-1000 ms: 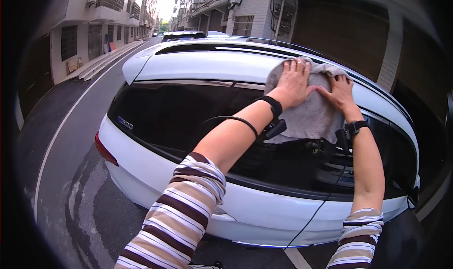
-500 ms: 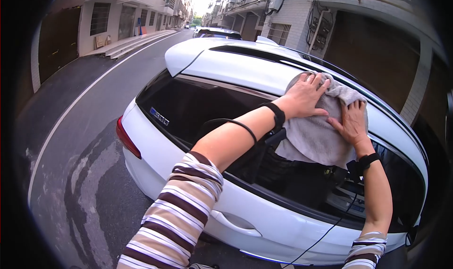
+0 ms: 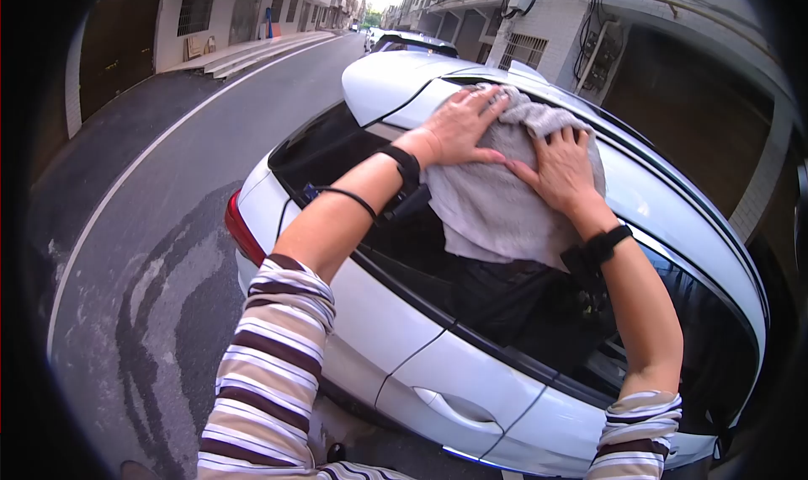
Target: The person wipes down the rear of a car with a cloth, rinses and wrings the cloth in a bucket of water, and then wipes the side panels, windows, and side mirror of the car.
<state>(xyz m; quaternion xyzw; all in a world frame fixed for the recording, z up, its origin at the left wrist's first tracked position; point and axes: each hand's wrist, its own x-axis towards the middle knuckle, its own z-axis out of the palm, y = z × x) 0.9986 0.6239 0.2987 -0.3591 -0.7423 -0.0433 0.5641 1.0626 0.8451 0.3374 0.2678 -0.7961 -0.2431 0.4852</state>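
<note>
A light grey towel (image 3: 505, 210) lies spread over the upper side of a white car (image 3: 391, 80), covering part of its roof edge and dark side window (image 3: 497, 299). Its top edge is bunched into folds, while the lower part hangs down over the glass. My left hand (image 3: 461, 132) presses on the towel's upper left part, open, with fingers stretched and thumb out to the side. To its right, my right hand (image 3: 562, 170) rests open on the cloth, fingers pointing up. The two thumbs almost meet. Whatever lies beneath the towel is hidden.
The car's door handle (image 3: 459, 411) sits below the window, and a red tail light (image 3: 244, 227) is at the rear. Another car (image 3: 412, 44) stands beyond. A road (image 3: 202, 152) with a white line runs along the left, and a building (image 3: 547, 25) is at right.
Both hands and the towel have moved left along the car toward its rear, and slightly up in view. More of the roof edge and window shows on the right. The camera view has shifted too.
</note>
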